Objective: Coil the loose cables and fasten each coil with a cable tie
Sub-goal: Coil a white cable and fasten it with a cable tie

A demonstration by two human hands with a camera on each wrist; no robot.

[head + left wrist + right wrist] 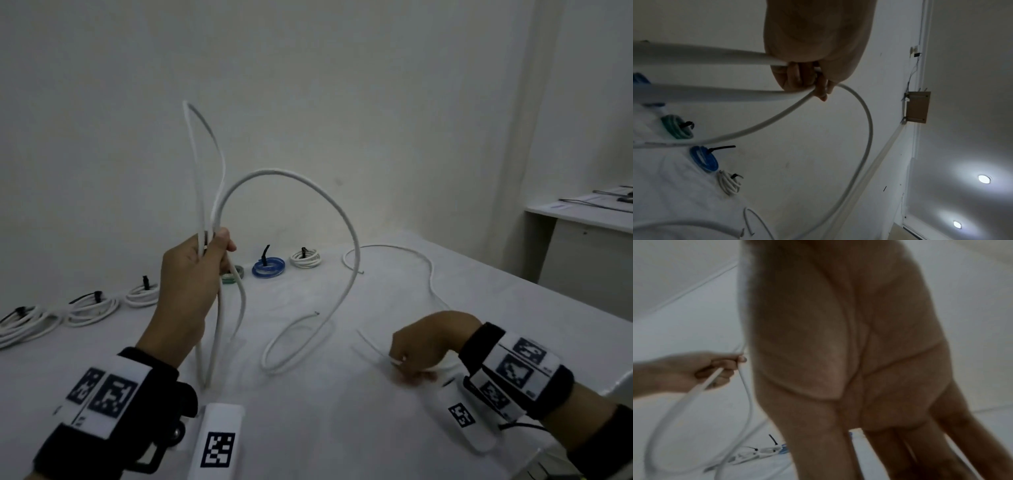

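My left hand (pixel 195 274) is raised over the table and grips several loops of a white cable (pixel 342 212). From that fist the cable arcs high to the right and comes down in a loose loop on the white table (pixel 342 428). The left wrist view shows the fingers (pixel 807 78) curled round the strands of the cable (pixel 867 116). Low at the right, my right hand (pixel 421 346) pinches one end of a thin white cable tie (pixel 371 342). The right wrist view is blurred and filled by the palm (pixel 838 353).
Tied coils line the back of the table: three white coils (pixel 89 308) at the left, a green coil (pixel 233 274), a blue coil (pixel 269 267) and a white coil (pixel 306 258). Another loose white cable (pixel 411 253) lies at the back right. A side desk (pixel 582 212) stands far right.
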